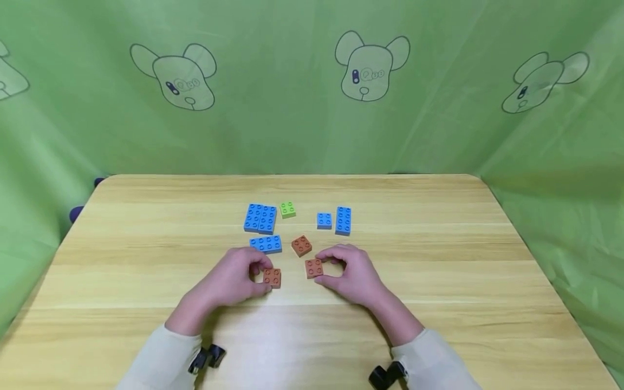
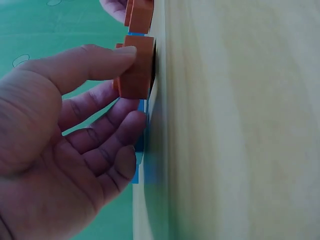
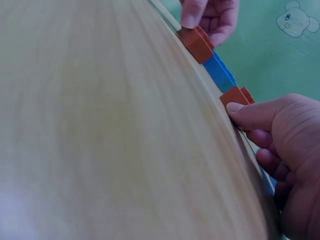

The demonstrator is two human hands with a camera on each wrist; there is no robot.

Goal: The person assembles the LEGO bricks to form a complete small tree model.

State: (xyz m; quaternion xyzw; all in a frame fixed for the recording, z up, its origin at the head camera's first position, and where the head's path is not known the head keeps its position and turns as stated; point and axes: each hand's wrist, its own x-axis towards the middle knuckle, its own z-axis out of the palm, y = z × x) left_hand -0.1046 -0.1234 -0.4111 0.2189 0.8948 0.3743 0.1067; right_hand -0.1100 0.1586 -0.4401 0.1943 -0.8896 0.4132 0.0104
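Left hand (image 1: 239, 276): thumb and fingers pinch one brown brick (image 1: 272, 278) by opposite sides, studs up. Right hand (image 1: 352, 275): a like pinch on a second brown brick (image 1: 314, 268), at its edges. Neither pinch wraps far round, so a knock or uneven squeeze could twist a brick or pop it out. Cannot tell whether either brick is clear of the table (image 1: 439, 281).

Landmark: the loose brown brick (image 1: 301, 246), untouched, turned askew. Left-held brick lies to its left and nearer the person; right-held brick just beside it on the near side, slightly right. Gap there is slim: a small push away from the person would likely shove the loose one. The held two are apart; if brought together at unlike angles or heights, faces would probably skid or studs miss.

Left of the landmark, a long blue brick (image 1: 265, 244), close by the left hand's knuckles; a careless lift could drag it.

Beyond the landmark: two blue bricks (image 1: 260, 219) side by side, farther left; green brick (image 1: 287, 210), slightly left; small blue brick (image 1: 324, 221), to the right; another long blue one (image 1: 343, 221) past that. These look out of harm's way unless a sleeve or hand sweeps wide.
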